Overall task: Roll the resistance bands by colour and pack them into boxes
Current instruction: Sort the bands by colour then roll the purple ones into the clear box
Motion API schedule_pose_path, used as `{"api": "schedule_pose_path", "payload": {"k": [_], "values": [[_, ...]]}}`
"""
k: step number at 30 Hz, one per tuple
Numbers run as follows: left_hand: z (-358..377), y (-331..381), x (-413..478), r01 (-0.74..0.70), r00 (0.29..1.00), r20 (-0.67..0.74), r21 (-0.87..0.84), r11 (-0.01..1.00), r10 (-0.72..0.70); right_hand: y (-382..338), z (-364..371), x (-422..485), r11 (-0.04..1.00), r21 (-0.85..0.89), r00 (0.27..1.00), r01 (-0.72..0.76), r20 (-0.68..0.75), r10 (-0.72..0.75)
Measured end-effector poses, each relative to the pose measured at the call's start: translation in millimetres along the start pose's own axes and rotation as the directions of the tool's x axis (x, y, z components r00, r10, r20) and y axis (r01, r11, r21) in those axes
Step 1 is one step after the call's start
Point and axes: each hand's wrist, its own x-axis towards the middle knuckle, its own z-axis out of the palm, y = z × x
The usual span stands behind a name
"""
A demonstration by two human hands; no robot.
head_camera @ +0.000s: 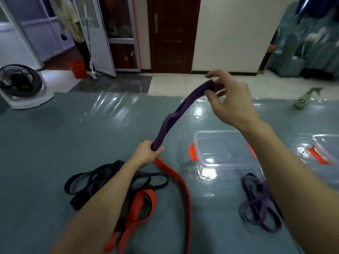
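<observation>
A purple resistance band (180, 109) is stretched in the air between my two hands. My left hand (146, 153) grips its lower end just above the table. My right hand (229, 99) pinches its upper end, raised higher and farther away. A red band (180, 182) trails from under my left hand toward the near edge. A heap of black bands (88, 184) and another red band (139, 208) lie under my left forearm. A loose tangle of purple bands (260, 200) lies at the right. A clear plastic box (222, 149) with orange clips stands open beyond it.
A second clear box (326, 149) with orange clips sits at the right edge. The table (55, 143) has a teal cover under glossy film. A spray bottle (306, 98) lies at the far right. A fan (20, 83) stands at far left. A person (73, 24) stands by the doorway.
</observation>
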Motion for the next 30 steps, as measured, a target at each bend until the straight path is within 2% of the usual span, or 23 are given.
{"api": "schedule_pose_path", "payload": {"k": [2,3,4,6,9,11,12,15,18,22,24,26,28,29,30], "values": [[-16,8,7,-0.050,0.998,-0.025,0.164,0.985,0.055,21,-2,-12,0.962,-0.246,0.948,-0.122,0.257,0.186],[-25,13,11,-0.077,0.995,-0.043,0.213,0.974,0.088,28,2,-18,0.934,-0.338,0.894,-0.116,0.374,0.247],[-36,22,13,-0.099,0.993,-0.031,0.247,0.964,0.110,30,10,-23,0.929,-0.359,0.842,-0.095,0.468,0.267],[-53,39,15,-0.200,0.980,0.087,0.295,0.935,0.182,24,35,-28,0.965,-0.243,0.785,-0.096,0.578,0.224],[-74,62,9,-0.379,0.905,0.315,0.298,0.876,0.285,12,76,-27,0.988,-0.086,0.742,-0.131,0.652,0.156],[-90,75,-1,-0.430,0.865,0.386,0.245,0.869,0.320,8,97,-25,0.987,-0.025,0.678,-0.159,0.724,0.127],[-98,79,-4,-0.446,0.859,0.373,0.206,0.871,0.351,6,105,-23,0.988,0.004,0.659,-0.154,0.746,0.100],[-121,75,-7,-0.438,0.878,0.233,0.043,0.898,0.418,-2,113,-12,0.983,0.111,0.697,-0.143,0.716,0.021],[-118,48,-11,-0.320,0.923,0.151,-0.205,0.925,0.353,-15,102,14,0.966,0.205,0.763,-0.157,0.646,-0.013],[-72,-12,-29,-0.101,0.918,0.381,-0.046,0.994,0.111,-27,83,37,0.944,0.271,0.751,-0.187,0.659,-0.041],[-78,-22,-30,-0.039,0.950,0.308,-0.053,0.998,0.054,-23,75,38,0.952,0.246,0.761,-0.181,0.648,-0.023],[-107,-11,-23,-0.100,0.993,0.052,-0.037,0.994,0.102,-16,68,35,0.956,0.196,0.731,-0.217,0.682,0.026],[-147,19,-18,-0.187,0.957,-0.244,-0.114,0.976,0.155,-17,63,32,0.946,0.176,0.672,-0.273,0.739,0.056],[-165,39,-19,-0.248,0.933,-0.300,-0.133,0.960,0.199,-20,62,32,0.928,0.214,0.661,-0.306,0.749,0.045],[-179,56,-19,-0.304,0.924,-0.275,-0.110,0.946,0.265,-23,61,33,0.896,0.279,0.666,-0.345,0.746,0.024]]}}
